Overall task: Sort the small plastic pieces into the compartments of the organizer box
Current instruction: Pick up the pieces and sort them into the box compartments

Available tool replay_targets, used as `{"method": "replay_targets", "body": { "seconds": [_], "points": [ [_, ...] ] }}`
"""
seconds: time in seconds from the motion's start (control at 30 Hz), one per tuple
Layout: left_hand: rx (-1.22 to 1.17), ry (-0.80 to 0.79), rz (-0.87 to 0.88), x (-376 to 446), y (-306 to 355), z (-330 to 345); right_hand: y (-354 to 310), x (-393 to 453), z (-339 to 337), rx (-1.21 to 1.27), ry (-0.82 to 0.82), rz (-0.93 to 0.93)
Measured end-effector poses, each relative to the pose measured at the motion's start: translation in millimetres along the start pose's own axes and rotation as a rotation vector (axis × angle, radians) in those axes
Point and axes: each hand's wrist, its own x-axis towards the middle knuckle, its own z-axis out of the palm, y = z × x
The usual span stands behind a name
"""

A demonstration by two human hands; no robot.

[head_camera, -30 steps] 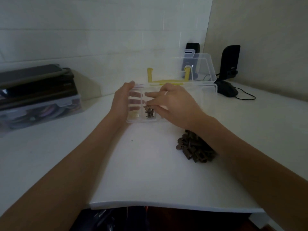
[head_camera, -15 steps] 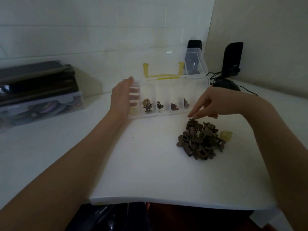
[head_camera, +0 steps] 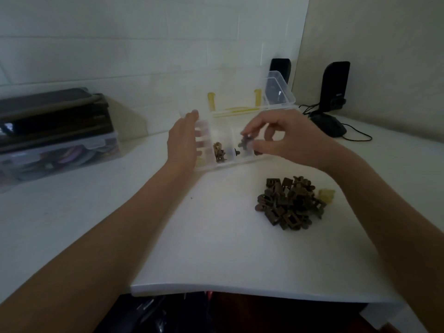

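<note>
On the white worktop (head_camera: 216,248) stands the clear organizer box (head_camera: 228,162), the left hand (head_camera: 183,140) flat and open against its left end, the right hand (head_camera: 286,138) above it pinching one dark plastic piece (head_camera: 245,142), and the pile of dark pieces (head_camera: 289,205) lies near its front.

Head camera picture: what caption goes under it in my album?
Right hand holds a brown piece over the organizer box; left hand steadies it.

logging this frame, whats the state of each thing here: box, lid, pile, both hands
organizer box: open, a few dark pieces in its compartments
lid: swung up behind the box
pile of pieces: loose on the table, unsorted
yellow piece: lying at the pile's right edge
left hand: open, flat against the box's left end
right hand: pinching a dark piece over the box
</note>
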Motion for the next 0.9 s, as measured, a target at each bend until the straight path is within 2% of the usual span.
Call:
{"method": "replay_targets", "body": {
  "seconds": [0.1,0.43,0.6,0.73,0.77,0.9],
  "points": [
    [0.007,0.001,0.004,-6,0,7,-6,1,17,-0.023,0.172,-0.052],
    [0.008,-0.089,0.027,-18,-1,17,-5,6,49,-0.464,0.335,-0.153],
    [0.003,-0.109,0.014,-17,2,18,5,6,49,-0.547,0.236,-0.149],
    [0.022,-0.098,0.019,-14,2,15,-4,3,30,-0.315,0.286,-0.078],
    [0.03,-0.094,0.025,-14,2,13,-7,2,22,-0.261,0.246,-0.036],
    [0.033,-0.068,0.022,-10,4,8,-10,-4,-11,-0.171,-0.113,0.139]
  ]
}}
